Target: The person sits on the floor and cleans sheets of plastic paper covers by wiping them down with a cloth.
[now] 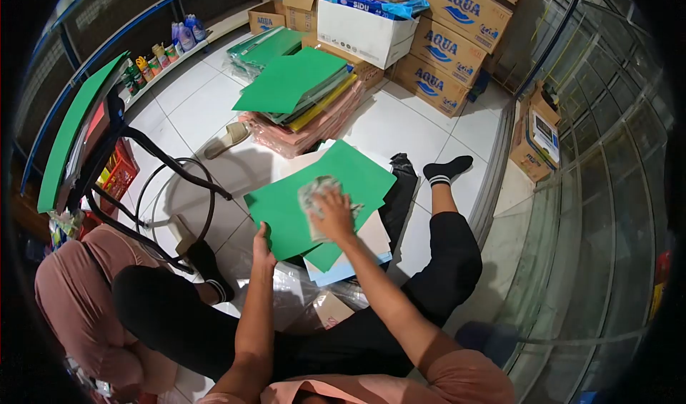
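A large green sheet of card [286, 200] lies over a stack between my legs. At its near left edge my left hand [264, 247] grips it, thumb on top and the other fingers hidden underneath. My right hand [332, 214] presses a crumpled pale cloth [314, 189] onto the middle of the green surface, fingers spread over the cloth. Beneath, cream sheets [371, 239] and a light blue sheet [336, 273] stick out towards me, beside black plastic [401, 189] and clear plastic wrap [289, 289].
Ahead stands a pile of wrapped sheets [314, 136] topped with green card. Behind it are a white box [361, 36] and stacked AQUA cartons [429, 82]. A black-framed stool [179, 168] carries more sheets at left; bottles [184, 36] line a ledge. Glass panels [607, 239] rise at right.
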Motion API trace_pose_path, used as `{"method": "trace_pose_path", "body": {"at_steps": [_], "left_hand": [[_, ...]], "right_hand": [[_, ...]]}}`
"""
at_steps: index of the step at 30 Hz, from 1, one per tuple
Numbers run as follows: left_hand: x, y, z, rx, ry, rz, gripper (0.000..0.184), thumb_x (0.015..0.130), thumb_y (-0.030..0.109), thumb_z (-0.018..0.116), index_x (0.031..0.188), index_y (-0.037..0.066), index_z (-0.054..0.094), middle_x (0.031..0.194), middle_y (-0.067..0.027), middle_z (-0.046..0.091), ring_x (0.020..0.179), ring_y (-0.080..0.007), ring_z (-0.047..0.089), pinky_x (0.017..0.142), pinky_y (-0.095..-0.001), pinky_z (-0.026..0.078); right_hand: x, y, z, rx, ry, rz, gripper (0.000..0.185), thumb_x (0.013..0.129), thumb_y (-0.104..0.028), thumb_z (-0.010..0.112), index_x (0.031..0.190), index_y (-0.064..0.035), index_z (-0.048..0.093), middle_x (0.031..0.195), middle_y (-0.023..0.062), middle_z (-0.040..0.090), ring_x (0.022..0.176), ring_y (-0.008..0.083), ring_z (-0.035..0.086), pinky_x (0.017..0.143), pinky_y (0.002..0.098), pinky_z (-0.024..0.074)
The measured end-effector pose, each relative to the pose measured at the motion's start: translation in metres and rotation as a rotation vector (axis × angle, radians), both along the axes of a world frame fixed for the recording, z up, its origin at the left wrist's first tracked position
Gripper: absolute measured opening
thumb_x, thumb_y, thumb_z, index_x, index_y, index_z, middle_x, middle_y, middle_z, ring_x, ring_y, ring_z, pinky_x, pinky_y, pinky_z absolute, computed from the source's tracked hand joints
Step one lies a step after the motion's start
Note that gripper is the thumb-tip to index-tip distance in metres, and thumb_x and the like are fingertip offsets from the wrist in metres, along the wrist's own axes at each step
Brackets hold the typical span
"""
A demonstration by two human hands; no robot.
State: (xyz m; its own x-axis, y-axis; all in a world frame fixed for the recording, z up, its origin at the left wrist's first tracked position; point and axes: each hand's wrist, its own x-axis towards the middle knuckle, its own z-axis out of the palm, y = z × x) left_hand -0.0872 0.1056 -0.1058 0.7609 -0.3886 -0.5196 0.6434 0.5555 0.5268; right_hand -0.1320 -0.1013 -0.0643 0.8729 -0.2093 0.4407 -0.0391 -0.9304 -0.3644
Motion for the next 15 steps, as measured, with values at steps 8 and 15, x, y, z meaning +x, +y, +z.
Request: {"method": "trace_pose_path", "body": {"at_steps": [8,15], "left_hand": [[-0.012,-0.014,0.025,-0.215,-0.025,0.022,0.049,0.088,0.044,0.042,0.115,0.005,0.049,0.109,-0.0114,0.056,0.095,-0.0244,0.056,0.082,-0.0358,0.045],[-0.041,-0.03,0.096,-0.543,-0.437,0.012,0.052,0.087,0.048,0.041,0.116,0.005,0.048,0.112,-0.0133,0.055,0.096,-0.0244,0.056,0.082,-0.0349,0.045]], "right_hand": [[-0.02,0.029,0.009,-0.053,0.109,-0.201,0.047,0.075,-0.035,0.056,0.117,-0.0156,0.05,0.126,0.0122,0.043,0.119,0.0329,0.036,0.097,0.0495,0.0238],[-0.021,0.112,0.013,0.417,-0.023,0.204,0.045,0.076,-0.038,0.054,0.113,-0.0124,0.054,0.124,0.0123,0.045,0.118,0.0321,0.037,0.097,0.0491,0.0247]]}}
